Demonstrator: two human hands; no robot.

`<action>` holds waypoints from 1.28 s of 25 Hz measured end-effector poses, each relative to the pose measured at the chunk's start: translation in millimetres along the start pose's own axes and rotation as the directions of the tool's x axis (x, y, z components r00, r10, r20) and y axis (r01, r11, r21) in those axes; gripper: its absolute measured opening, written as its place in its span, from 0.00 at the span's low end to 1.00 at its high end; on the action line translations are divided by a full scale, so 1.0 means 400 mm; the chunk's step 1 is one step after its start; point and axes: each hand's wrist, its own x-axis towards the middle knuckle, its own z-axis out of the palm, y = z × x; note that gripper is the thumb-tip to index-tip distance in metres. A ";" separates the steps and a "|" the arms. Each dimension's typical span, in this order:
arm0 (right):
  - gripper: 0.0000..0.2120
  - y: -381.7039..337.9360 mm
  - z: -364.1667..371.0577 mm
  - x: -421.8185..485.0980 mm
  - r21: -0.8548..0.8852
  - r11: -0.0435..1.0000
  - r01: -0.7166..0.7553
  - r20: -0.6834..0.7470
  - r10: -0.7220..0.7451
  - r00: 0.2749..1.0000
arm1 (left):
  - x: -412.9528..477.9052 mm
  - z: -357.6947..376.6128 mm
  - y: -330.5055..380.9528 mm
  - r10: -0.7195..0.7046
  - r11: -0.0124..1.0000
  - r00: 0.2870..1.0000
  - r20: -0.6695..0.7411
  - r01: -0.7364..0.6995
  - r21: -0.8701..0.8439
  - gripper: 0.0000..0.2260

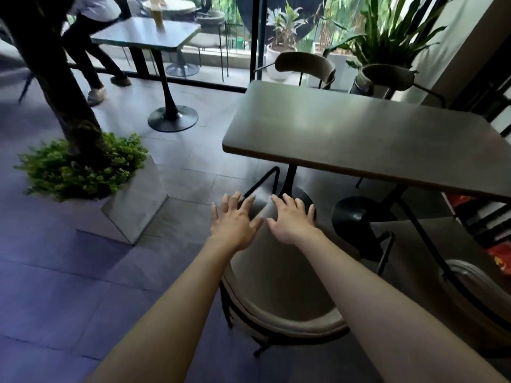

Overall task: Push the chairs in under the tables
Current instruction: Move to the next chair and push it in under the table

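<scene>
A chair (279, 286) with a beige seat and black metal frame stands in front of me, short of the near edge of a dark rectangular table (359, 134). My left hand (235, 219) and my right hand (293, 219) are stretched out side by side above the chair's backrest, fingers spread, holding nothing; whether they touch the backrest is unclear. Two more chairs stand on the far side of the table, one behind its middle (305, 64) and one at the far right (387, 76). Another chair (470, 280) shows at the right, partly under the table.
A concrete planter (132, 205) with a tree trunk and green shrubs stands on the left. Farther back is a second table (146, 34) on a round pedestal base (172, 118), with a person walking beside it. Potted plants (392, 31) line the glass wall behind.
</scene>
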 end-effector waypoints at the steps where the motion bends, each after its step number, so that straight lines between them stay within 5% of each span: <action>1: 0.30 -0.038 -0.022 0.034 0.023 1.000 -0.003 -0.011 0.004 1.000 | 0.034 -0.034 -0.021 0.003 1.000 1.000 -0.012 -0.003 -0.004 0.27; 14: 0.28 -0.422 -0.194 0.554 0.240 0.965 -0.102 -0.199 0.152 0.968 | 0.603 -0.447 -0.326 0.199 0.980 0.968 -0.151 -0.198 0.020 0.23; 22: 0.29 -0.399 -0.323 1.046 0.231 0.960 -0.161 -0.255 0.219 0.942 | 1.112 -0.518 -0.285 0.321 0.945 0.947 0.016 -0.321 0.059 0.26; 32: 0.29 -0.359 -0.500 1.627 0.268 0.940 -0.209 -0.302 0.288 0.909 | 1.781 -0.636 -0.205 0.404 0.915 0.914 -0.027 -0.404 -0.013 0.25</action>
